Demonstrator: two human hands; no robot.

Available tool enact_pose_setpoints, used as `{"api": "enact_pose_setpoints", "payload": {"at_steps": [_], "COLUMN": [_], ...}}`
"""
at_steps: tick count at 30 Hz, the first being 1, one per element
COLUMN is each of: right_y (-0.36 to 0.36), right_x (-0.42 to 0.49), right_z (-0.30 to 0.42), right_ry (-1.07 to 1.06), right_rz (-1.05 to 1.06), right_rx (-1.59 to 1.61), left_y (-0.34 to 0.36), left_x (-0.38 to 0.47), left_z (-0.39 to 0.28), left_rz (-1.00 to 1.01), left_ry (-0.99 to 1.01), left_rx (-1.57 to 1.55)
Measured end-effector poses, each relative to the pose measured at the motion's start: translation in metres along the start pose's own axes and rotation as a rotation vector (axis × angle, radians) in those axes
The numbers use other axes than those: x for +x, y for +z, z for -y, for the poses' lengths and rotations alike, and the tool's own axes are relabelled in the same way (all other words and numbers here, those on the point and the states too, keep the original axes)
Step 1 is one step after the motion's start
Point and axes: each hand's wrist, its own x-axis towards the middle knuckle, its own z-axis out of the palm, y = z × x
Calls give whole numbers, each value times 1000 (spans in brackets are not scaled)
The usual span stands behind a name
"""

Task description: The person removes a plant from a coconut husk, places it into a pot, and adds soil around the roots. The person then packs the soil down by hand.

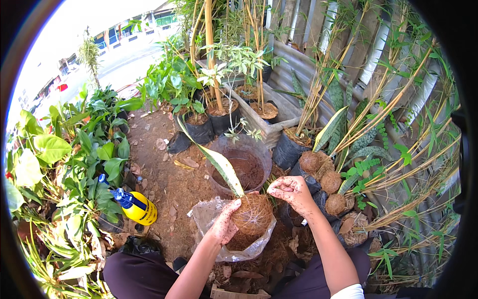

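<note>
My left hand [225, 225] holds a round ball of brown coir fibre [253, 216] wound with thin pale thread. A long snake plant leaf [223, 169], green with yellow edges, rises from the ball's top. My right hand [290, 191] is raised just right of the ball, fingertips pinched together; whether the thread is between them cannot be told. Both hands are speckled with soil. Below the ball lies an opened clear plastic bag [209, 213] with brown fibre in it. A clear plastic tub [239, 164] with brown, wet-looking residue stands just beyond.
A yellow spray bottle with blue top [139, 209] stands at left beside leafy plants [84, 149]. Several smaller coir balls [331, 182] lie at right near bamboo stems. Black planting bags [200, 130] and a concrete trough [257, 116] stand behind the tub. Corrugated metal sheeting [291, 82] borders the right.
</note>
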Motion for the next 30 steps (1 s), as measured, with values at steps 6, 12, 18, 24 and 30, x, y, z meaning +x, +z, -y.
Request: {"api": "enact_pose_setpoints", "payload": {"at_steps": [6,12,18,24,30], "right_y": [8,21,47,66,73], "right_x": [-3,-10,-22,-40,-54], "right_z": [-25,-51,-76,-87,-63], "right_ry": [228,378,516,114,-302], "right_rz": [68,82,-253,-141,-77], "right_rx": [226,759,842,506,-907], "left_y": [2,3,-2,0,0], "left_x": [-1,-2,0,-3,-2], "left_z": [-4,-5,-4,-6,-9], "left_rz": [-13,-93,-260,-364,-426], "left_ry": [18,2,-52,65,74], "left_rx": [7,18,-141,-150,-76]}}
